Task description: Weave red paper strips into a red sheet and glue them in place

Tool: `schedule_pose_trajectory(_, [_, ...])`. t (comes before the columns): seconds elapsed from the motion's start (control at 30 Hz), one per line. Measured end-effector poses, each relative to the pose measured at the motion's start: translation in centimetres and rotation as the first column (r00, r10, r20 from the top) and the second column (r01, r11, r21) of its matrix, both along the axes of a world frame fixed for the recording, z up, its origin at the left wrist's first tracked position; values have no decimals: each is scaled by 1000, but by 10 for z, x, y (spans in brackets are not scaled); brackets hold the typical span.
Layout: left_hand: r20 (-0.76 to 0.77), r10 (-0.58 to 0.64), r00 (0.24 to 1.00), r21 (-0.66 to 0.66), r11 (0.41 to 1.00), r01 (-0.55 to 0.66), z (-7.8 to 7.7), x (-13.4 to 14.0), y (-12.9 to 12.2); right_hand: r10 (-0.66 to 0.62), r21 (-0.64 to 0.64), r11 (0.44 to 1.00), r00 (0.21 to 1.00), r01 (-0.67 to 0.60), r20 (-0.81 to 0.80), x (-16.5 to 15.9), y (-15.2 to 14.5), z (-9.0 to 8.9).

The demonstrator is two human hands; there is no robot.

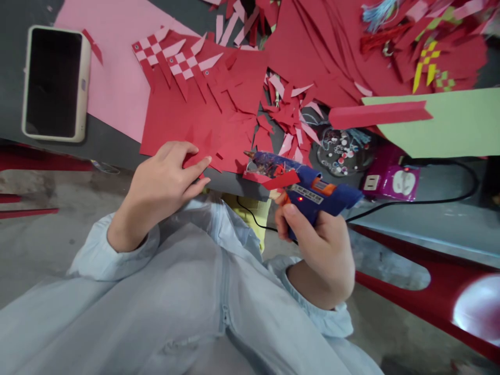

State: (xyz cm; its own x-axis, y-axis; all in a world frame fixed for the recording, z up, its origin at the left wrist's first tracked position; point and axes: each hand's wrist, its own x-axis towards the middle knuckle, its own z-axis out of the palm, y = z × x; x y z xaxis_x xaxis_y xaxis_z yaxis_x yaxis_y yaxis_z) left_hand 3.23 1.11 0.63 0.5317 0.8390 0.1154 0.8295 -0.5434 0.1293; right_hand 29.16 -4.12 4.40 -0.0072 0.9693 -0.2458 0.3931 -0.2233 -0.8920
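Observation:
My right hand [318, 239] is wrapped round the handle of a blue hot glue gun [312, 195]. A small red light glows on its side, and the nozzle points left over the paper scraps. Bits of red paper cling to its front. At the table's near edge my left hand [164, 179] has its thumb and fingers around a small red paper piece [202, 176], mostly hidden by the fingers. Under that hand lies a red sheet [167, 122]. On the sheet are two woven red-and-pink paper fish [185, 63] with small round eyes and several loose red strips.
A phone [54, 83] lies on pink paper [117, 67] at left. Right of the red sheet are paper scraps [287, 112], a clear dish of beads [339, 153], a purple power socket [392, 174] with a black cord and green paper [449, 120]. Red stool [441, 284] below.

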Motion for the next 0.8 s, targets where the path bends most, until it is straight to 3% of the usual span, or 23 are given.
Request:
schedule_pose_trajectory(0.37, [31,-21,999,-33,999,22,3,-1,-1,8,-41,999,999,-10,-35,6,-4,-10])
schedule_pose_trajectory(0.57, [-21,-65,998,22,998,65,1,-3,-3,24,-53,998,999,-25,-31,7,-6,-11])
schedule_pose_trajectory(0.8, [-11,-151,988,-7,989,151,6,-3,-7,32,-74,997,999,-34,-26,7,-6,-13])
